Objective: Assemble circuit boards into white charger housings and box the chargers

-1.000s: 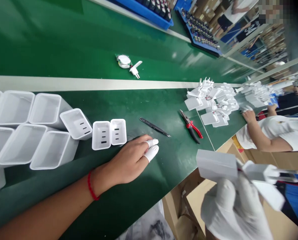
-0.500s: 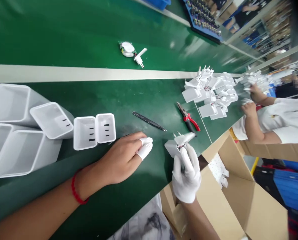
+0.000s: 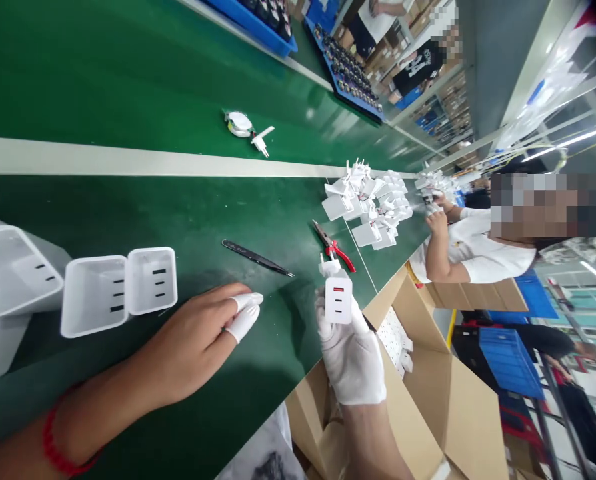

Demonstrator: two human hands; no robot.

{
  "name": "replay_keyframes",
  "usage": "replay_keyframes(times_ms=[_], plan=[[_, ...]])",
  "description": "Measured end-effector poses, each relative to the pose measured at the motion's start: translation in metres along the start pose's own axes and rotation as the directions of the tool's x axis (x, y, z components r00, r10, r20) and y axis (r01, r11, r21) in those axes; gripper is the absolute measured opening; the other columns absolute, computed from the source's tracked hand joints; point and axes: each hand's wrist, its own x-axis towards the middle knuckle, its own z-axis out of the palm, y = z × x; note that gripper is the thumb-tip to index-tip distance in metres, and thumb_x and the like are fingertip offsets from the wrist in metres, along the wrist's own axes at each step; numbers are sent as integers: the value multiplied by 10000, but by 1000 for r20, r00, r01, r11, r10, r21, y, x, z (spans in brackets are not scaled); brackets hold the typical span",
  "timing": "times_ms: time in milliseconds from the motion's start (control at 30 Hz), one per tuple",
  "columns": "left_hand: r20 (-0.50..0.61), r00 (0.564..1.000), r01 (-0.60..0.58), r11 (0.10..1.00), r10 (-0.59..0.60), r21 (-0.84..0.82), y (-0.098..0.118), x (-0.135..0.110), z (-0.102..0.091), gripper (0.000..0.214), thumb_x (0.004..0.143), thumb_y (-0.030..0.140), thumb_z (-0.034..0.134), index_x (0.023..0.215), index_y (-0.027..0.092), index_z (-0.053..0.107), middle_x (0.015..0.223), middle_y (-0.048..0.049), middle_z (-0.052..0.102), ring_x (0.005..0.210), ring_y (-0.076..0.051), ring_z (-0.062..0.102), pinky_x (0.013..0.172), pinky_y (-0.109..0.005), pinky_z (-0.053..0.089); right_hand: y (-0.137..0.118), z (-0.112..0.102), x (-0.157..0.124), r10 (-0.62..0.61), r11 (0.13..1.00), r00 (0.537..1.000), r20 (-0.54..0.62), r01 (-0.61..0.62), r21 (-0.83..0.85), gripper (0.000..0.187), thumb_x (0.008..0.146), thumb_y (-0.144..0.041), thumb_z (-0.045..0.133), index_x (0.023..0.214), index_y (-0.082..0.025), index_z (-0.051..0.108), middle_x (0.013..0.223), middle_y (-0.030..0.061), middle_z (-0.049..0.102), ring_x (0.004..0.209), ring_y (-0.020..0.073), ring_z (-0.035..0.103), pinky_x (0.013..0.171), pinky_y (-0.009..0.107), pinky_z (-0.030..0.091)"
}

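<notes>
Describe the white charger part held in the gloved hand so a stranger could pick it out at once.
Start at the green table and follow its near edge to the open cardboard box. Above that edge, the right hand in a white glove holds up a small white charger part. Unlike the empty white plastic housings lying beside the left hand, it shows a red port among its slots.

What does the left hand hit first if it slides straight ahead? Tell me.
Probably the black tweezers. The left hand lies flat on the green table, fingers aimed roughly at their tip; depth is uncertain.
</notes>
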Motion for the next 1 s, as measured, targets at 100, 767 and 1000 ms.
replay_keyframes(times_ms=[100,767,1000], plan=[[29,1000,5,1000,-6,19,2,1,-1,390,975,301,308,803,188,639,1065,-63,669,886,-195,654,689,-280,473,4,-4,4,16,999,1000,3,-16,36,328,923,-342,598,1236,-270,662,1310,13,647,1039,121,682,923,224,576],[41,999,23,998,-25,61,0,1,-1,329,975,330,363,1025,219,668,1175,-46,680,1023,-188,668,748,-228,524,-12,-16,14,-148,945,989,10,145,-295,490,828,-392,702,1280,-219,629,1262,103,671,1111,251,668,959,419,566],[54,996,60,982,-70,178,-6,1,-3,310,946,368,449,1114,244,677,1260,-26,666,1096,-188,671,817,-172,563,-26,-72,80,-752,355,650,107,537,-765,375,870,-334,637,1230,-232,660,1339,103,610,1197,240,604,995,434,524]])
